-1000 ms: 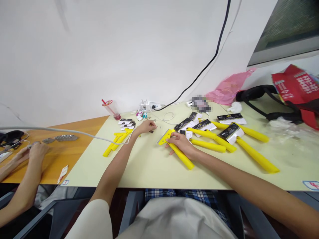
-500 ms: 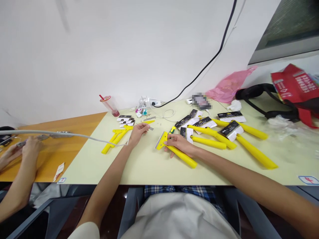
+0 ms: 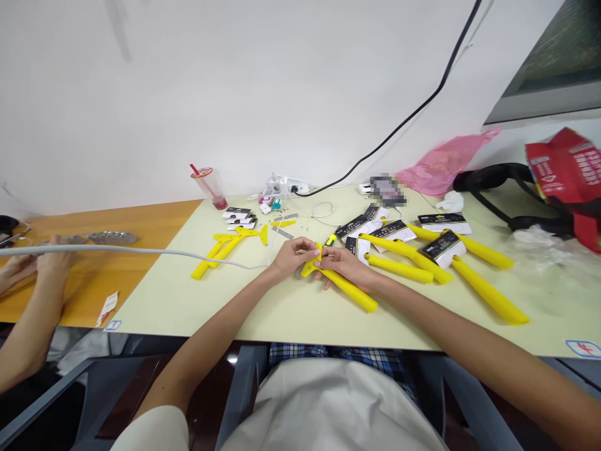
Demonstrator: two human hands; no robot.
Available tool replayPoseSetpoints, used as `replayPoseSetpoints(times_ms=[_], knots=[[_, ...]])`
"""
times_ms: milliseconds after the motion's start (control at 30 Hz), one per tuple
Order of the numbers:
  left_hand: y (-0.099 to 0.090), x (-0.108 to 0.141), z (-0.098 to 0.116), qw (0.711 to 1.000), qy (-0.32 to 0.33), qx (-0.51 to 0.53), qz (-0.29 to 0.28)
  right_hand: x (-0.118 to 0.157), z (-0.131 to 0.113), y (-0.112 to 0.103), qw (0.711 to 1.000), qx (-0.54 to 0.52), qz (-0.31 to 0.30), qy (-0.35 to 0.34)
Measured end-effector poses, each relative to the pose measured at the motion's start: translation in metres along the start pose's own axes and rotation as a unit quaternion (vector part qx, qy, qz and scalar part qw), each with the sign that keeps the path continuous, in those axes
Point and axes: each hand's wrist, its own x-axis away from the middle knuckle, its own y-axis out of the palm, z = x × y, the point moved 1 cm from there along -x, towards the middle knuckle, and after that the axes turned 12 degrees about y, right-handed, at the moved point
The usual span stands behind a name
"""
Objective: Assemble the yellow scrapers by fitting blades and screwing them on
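My right hand [image 3: 347,266] is closed around the neck of a yellow long-handled scraper [image 3: 352,291], its handle slanting down to the right. At the scraper's head, my left hand [image 3: 292,258] is closed, thumb and fingers pinching its upper edge; the fingers partly hide the head and its blade. A green-and-yellow screwdriver-like handle [image 3: 331,240] pokes out just beyond my right hand; whether that hand grips it I cannot tell. Beyond my left hand lie a loose metal blade [image 3: 282,232] and a yellow plastic piece [image 3: 284,223]. More yellow scraper parts [image 3: 223,250] lie to the left.
Several carded yellow scrapers [image 3: 488,291] cover the right side. Folded black-and-white cards [image 3: 239,218] and a drink cup [image 3: 210,188] stand back left. A white cable [image 3: 141,252] crosses above my left forearm. Another person's hands [image 3: 49,260] work at the orange table [image 3: 154,235].
My left hand has moved right, from near the loose blade to the scraper's head, and now pinches it. My right hand keeps holding the scraper. The view has shifted slightly.
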Motion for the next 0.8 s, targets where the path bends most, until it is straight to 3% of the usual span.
replayPoseSetpoints(times_ms=[800], knots=[[-0.004,-0.0007,-0.0065,1.0,0.001,0.013,0.001,-0.002,0.0024,-0.0013,1.0,0.013,-0.008,0.003]])
